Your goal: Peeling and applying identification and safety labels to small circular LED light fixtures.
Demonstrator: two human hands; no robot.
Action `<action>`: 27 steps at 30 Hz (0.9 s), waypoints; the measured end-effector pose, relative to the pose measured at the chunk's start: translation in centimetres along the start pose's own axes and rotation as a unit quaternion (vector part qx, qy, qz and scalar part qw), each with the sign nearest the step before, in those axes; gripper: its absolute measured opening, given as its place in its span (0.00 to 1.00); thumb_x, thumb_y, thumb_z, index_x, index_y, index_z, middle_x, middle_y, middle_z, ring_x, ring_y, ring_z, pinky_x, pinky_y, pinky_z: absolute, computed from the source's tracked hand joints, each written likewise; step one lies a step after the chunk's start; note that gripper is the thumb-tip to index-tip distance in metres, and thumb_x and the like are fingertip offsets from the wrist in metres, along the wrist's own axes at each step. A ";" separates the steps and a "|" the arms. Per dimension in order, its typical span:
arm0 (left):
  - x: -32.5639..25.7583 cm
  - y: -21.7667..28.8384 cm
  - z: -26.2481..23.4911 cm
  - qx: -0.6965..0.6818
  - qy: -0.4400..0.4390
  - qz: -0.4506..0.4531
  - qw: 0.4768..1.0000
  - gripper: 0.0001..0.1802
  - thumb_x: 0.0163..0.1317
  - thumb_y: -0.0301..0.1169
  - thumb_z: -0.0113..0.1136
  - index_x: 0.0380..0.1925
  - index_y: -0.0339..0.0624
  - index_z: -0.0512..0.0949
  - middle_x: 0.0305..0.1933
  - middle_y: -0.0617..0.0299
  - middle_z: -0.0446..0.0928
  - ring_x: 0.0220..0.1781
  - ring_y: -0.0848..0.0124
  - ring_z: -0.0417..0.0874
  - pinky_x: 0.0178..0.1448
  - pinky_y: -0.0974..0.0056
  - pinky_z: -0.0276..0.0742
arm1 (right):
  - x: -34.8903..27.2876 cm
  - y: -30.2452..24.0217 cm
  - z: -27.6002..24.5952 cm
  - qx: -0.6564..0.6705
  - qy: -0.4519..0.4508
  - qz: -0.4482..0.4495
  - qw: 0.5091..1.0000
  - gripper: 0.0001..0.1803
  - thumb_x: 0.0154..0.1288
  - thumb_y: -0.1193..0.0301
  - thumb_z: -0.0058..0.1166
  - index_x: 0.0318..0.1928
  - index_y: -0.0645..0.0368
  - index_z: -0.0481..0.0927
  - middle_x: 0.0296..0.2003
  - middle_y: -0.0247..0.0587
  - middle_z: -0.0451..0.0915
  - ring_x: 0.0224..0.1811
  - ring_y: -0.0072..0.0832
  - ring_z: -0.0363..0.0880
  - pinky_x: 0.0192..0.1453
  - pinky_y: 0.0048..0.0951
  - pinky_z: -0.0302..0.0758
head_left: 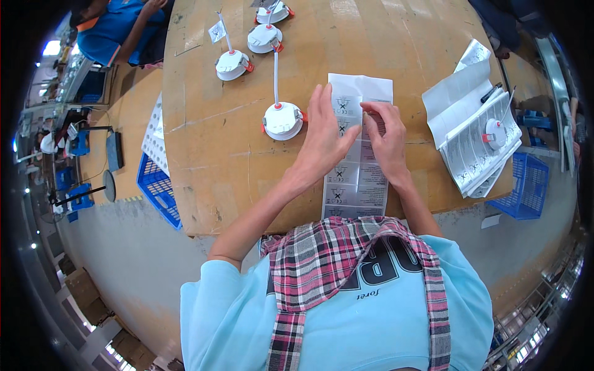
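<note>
A long white sheet of printed labels (373, 86) lies on the table in front of me, its near end reaching my apron. My left hand (325, 136) rests over the sheet's left edge, fingers stretched out and thumb apart, holding nothing. At the middle of the sheet, my right hand (388, 137) has its fingers curled in a pinch at a label edge; the fingertips partly cover it. Just left of my left hand sits a round white downlight (283, 121) with red clips and a white cable running away from me.
Further off stand more downlights (232, 65), one with a tag on its cable. Stacked label sheets (464, 148) at the right carry a small white lamp (494, 133) and a black pen (490, 94). Blue crates (523, 185) flank the table. A co-worker in blue (117, 31) sits far left.
</note>
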State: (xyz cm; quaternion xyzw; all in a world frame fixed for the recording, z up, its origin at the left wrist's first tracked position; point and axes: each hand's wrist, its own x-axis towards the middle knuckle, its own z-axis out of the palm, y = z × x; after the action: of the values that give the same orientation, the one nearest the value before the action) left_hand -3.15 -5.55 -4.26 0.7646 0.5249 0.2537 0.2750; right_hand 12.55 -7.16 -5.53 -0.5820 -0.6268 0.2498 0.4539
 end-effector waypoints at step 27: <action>6.9 -3.5 -4.5 -0.435 -0.128 -0.200 0.869 0.13 0.63 0.34 0.59 0.44 0.37 0.81 0.37 0.62 0.83 0.37 0.78 0.83 0.44 0.70 0.79 | 5.1 -2.4 -1.2 -0.099 -0.069 -0.175 0.977 0.10 0.54 0.75 0.63 0.39 0.58 0.81 0.37 0.37 0.76 0.44 0.37 0.73 0.48 0.36 0.73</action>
State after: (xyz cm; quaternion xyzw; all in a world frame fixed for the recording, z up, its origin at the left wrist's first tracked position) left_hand -6.33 2.75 -2.74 0.4723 0.4633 0.2956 0.6891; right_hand 12.86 -3.00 -1.50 -0.4863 -0.7705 0.1433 0.3864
